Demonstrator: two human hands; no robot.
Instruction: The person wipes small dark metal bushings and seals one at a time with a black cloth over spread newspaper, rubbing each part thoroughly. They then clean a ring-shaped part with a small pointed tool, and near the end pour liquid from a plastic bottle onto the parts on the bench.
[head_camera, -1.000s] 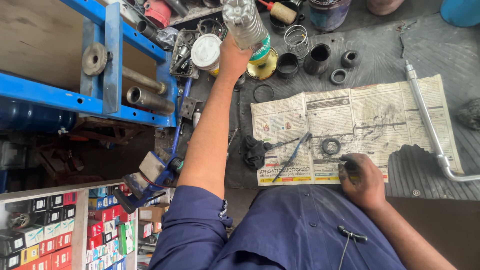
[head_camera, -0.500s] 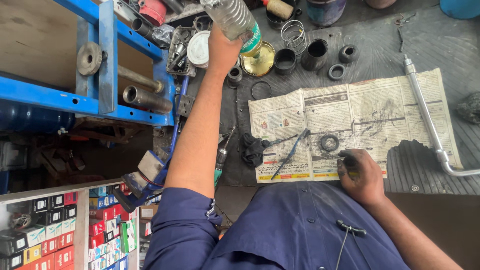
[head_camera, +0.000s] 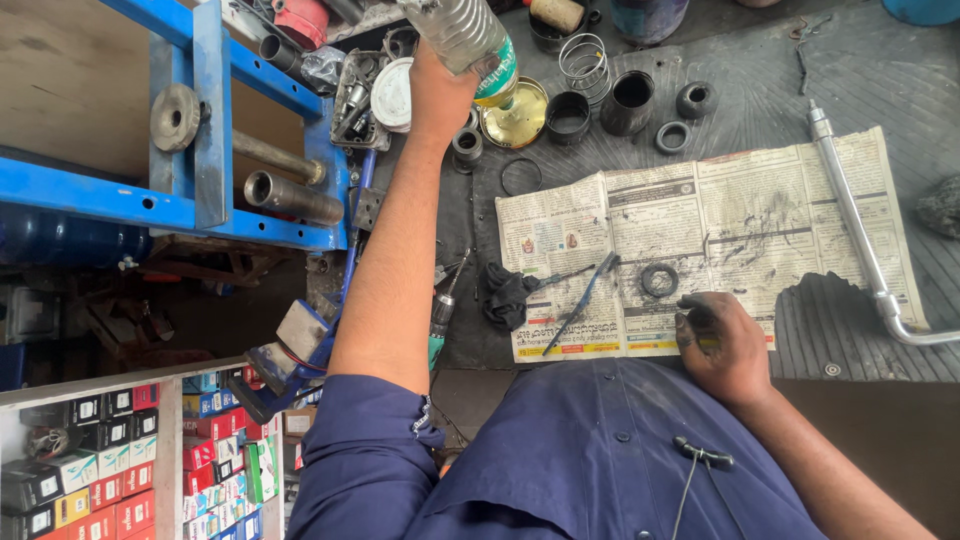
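Looking down from the head camera, the only view we have, we count one clear plastic bottle (head_camera: 470, 40), one sheet of newspaper (head_camera: 740, 230), one wire spring (head_camera: 583, 62), one thin wire ring (head_camera: 520, 176), one black rubber ring (head_camera: 659, 280) on the paper, one blue-handled tool (head_camera: 582, 300), one black rag (head_camera: 506, 296) and one long chrome tube (head_camera: 850, 210) along the paper's right edge. Beyond the paper we make out two dark cylindrical sleeves (head_camera: 628, 102) standing side by side and two smaller dark rings (head_camera: 673, 136) just right of them, with a brass-coloured round dish (head_camera: 524, 110) to their left. The bottle sits at the top of the frame, above the dish, and its long axis runs on a slant from upper left to lower right, the end with the green label pointing down toward the dish; its upper part is cut off by the frame edge. Our left hand (head_camera: 440, 92) is wrapped around the bottle's lower body, fingers curled tight about it, arm stretched far forward past the blue steel frame (head_camera: 210, 110). Our right hand (head_camera: 722, 345) rests at the near edge of the newspaper, fingers bent and blackened with grease, closed over a small dark part (head_camera: 697, 312) that we cannot identify. The blue-handled tool lies diagonally between the rag and the rubber ring, touching neither hand.
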